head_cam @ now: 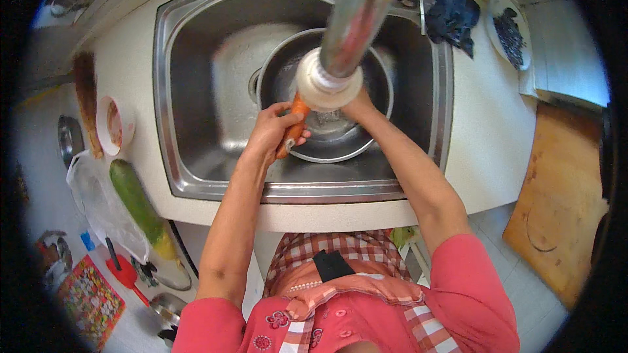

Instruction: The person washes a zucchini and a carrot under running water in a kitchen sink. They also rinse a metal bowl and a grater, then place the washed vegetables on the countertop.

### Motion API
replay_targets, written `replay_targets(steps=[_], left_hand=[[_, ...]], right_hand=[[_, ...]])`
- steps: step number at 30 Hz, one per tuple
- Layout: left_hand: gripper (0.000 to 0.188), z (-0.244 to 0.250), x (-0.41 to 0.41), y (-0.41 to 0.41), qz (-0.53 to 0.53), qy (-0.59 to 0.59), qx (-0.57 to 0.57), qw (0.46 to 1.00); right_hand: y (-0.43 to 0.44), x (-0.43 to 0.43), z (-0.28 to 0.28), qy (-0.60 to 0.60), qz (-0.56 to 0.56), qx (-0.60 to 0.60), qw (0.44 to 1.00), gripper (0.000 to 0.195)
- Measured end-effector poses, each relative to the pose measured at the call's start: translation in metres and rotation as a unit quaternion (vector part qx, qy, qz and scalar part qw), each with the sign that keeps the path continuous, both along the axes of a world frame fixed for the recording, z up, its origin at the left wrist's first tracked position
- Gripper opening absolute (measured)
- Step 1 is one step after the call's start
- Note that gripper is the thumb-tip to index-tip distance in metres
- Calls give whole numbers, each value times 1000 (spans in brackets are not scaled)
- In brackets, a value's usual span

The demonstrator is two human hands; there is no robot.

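Note:
My left hand [277, 130] is closed around an orange carrot [298, 127], whose stem end points down towards me. The carrot's far end reaches under the white head of the metal faucet [329, 81]. My right hand [360, 105] is beneath the right side of the faucet head, its fingers hidden, so what it holds cannot be seen. Both hands are over a round metal basin [338, 157] that stands in the stainless steel sink [196, 122]. Some water shows in the basin below the faucet head.
The faucet hangs over the basin's middle. Left of the sink lie a brush [88, 103], a white bowl [128, 125], a long green gourd [137, 201] and a clear plastic bag [93, 186]. Right are a dark plastic bag [449, 14] and an oval plate [496, 34] with dark bits.

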State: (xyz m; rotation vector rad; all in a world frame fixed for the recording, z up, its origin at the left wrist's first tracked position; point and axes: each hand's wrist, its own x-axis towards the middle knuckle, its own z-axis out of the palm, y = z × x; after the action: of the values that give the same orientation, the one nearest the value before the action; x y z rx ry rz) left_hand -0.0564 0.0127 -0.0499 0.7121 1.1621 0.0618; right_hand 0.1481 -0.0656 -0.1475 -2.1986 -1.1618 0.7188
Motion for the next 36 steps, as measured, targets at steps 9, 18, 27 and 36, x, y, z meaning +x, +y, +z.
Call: replay_targets(steps=[9, 18, 27, 36], left_hand=[[19, 1, -6, -25, -8, 18, 151, 988], [45, 38, -20, -62, -64, 90, 355, 928], [23, 61, -30, -61, -256, 143, 539, 790], [52, 25, -34, -5, -213, 217, 413, 859]], right_hand=[[-1, -64, 69, 85, 213, 53, 972, 43], [17, -9, 49, 219, 40, -19, 975, 29], [0, -1, 41, 318, 102, -111, 936, 32], [3, 17, 63, 68, 192, -135, 970, 64]])
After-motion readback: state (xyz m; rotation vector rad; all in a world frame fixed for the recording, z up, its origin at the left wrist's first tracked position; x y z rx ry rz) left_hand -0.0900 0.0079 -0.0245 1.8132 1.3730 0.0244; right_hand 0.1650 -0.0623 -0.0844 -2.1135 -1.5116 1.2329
